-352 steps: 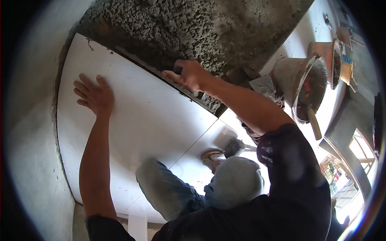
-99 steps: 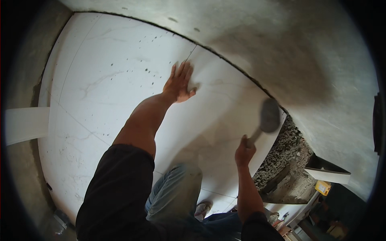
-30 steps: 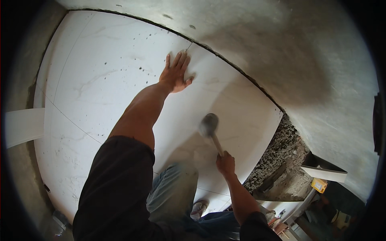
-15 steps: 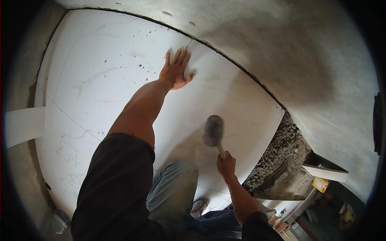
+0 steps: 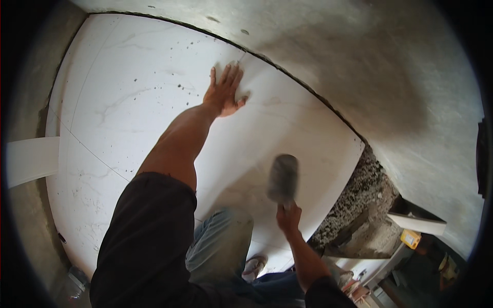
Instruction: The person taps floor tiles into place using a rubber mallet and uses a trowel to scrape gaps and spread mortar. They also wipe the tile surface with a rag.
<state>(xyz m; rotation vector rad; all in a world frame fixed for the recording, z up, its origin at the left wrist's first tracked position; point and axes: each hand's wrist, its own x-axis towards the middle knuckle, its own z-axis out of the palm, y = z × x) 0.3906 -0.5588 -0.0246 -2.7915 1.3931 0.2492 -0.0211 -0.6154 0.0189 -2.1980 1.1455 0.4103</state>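
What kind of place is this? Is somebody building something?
Probably a building site where tiles go in: a big white tile on bare grey cement, rough mortar, and a mallet in the right hand.

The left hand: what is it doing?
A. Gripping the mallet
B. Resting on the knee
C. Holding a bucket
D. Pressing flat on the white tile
D: the left hand lies spread, palm down, on the tile, while the right hand holds the mallet.

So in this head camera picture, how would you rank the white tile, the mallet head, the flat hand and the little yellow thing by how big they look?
1. White tile, by far the largest.
2. Left hand and mallet head: they look alike, and the mallet is blurred, so no ranking.
3. Yellow thing, smallest.
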